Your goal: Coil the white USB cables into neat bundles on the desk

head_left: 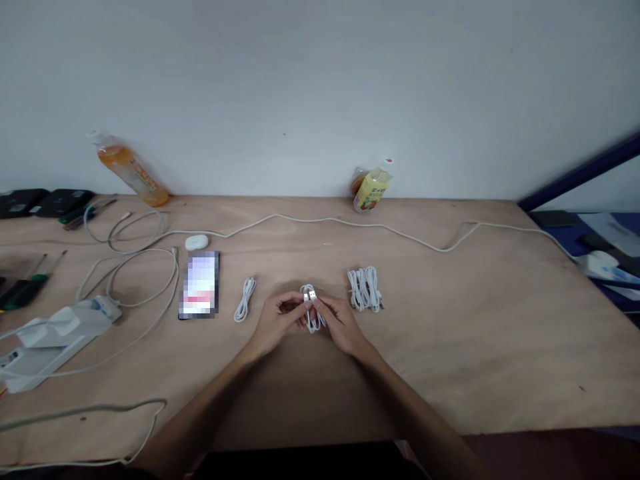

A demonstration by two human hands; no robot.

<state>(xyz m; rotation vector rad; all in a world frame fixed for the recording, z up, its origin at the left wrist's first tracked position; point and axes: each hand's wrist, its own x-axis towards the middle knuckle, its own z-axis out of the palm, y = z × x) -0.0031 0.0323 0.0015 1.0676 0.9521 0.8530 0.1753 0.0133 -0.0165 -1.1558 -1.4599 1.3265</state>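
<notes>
A white USB cable (pixel 314 323), coiled into a small bundle, is held between my two hands over the wooden table. My left hand (pixel 281 318) pinches its left side, the thumb close to a metal plug. From the right, my right hand (pixel 340 320) grips the same bundle, with its thumb just under a USB plug (pixel 313 295). One coiled white cable (pixel 245 299) lies on the table left of my left hand. To the right of my right hand, several coiled white cables (pixel 365 289) lie side by side. My palms and fingers partly hide the held bundle.
A phone (pixel 199 285) and a white earphone case (pixel 197 242) lie to the left. Farther left are a power strip (pixel 55 347), loose cables and screwdrivers (pixel 37 283). An orange drink bottle (pixel 131 172) and a yellow-labelled bottle (pixel 373 187) lean at the wall. A long white cable (pixel 350 223) crosses the table (pixel 475 333).
</notes>
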